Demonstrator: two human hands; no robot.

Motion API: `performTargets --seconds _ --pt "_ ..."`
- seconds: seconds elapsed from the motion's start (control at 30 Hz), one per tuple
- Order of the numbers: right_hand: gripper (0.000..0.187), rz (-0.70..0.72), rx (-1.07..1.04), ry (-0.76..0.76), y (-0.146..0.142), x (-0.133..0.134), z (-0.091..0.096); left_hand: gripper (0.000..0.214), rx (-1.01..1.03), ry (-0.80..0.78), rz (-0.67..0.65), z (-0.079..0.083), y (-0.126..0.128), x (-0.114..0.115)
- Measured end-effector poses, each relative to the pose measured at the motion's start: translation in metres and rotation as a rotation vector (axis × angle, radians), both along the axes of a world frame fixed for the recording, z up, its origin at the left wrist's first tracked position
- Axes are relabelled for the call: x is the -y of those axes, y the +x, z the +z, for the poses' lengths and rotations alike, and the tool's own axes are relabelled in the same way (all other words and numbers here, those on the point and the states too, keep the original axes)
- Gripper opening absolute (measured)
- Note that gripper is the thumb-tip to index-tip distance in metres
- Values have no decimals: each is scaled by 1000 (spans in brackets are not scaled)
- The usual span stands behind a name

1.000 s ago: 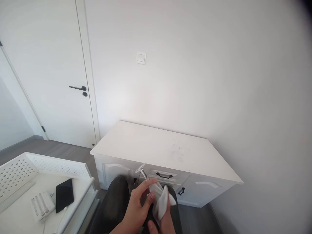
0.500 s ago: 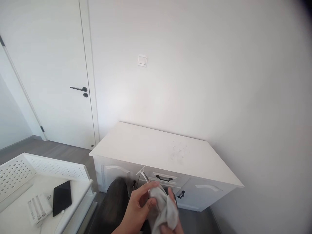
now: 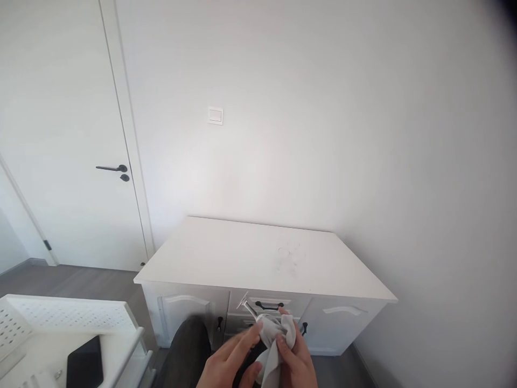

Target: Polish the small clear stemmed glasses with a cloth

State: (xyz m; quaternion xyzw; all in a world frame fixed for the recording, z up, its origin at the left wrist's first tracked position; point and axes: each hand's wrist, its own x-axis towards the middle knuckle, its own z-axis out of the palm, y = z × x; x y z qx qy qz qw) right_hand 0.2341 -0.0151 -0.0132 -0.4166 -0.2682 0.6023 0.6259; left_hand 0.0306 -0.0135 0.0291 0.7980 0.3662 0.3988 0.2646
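Low in the head view, a stemmed glass (image 3: 251, 310) is tilted with its flat foot up and to the left. A light grey cloth (image 3: 271, 360) is bunched around its bowl, so most of the bowl is hidden. My left hand (image 3: 232, 358) is curled against the left side of the glass and cloth. On the other side, my right hand (image 3: 297, 355) is closed on the cloth, thumb pressed over a fold. Both hands are held in front of the cabinet's drawers.
A white cabinet (image 3: 226, 250) with black handles stands against the wall, faint grey marks on its top. At lower left, a white cart (image 3: 81, 318) with a perforated rim carries a black tablet (image 3: 85, 364). My knee (image 3: 189, 345) is beside the cabinet. A door (image 3: 60, 134) is at left.
The view has shifted, so the cart sits lower. My right hand has come up around the cloth, thumb now on top; my left fingers have moved on the glass and cloth.
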Motion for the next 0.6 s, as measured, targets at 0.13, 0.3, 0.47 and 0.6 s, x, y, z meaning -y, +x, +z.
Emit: performTargets --seconds 0.13,0.3,0.47,0.6 --pt "68 125 -166 3 3 -7 22 54 -374 530 77 8 -16 -21" --pt "75 182 -96 23 -12 -17 29 24 -459 472 189 -1 -18 -48" --pt "57 118 540 199 -6 -5 49 30 -379 -13 179 8 -20 -30" --pt "48 594 962 309 18 16 83 63 37 -761 -133 19 -28 -13"
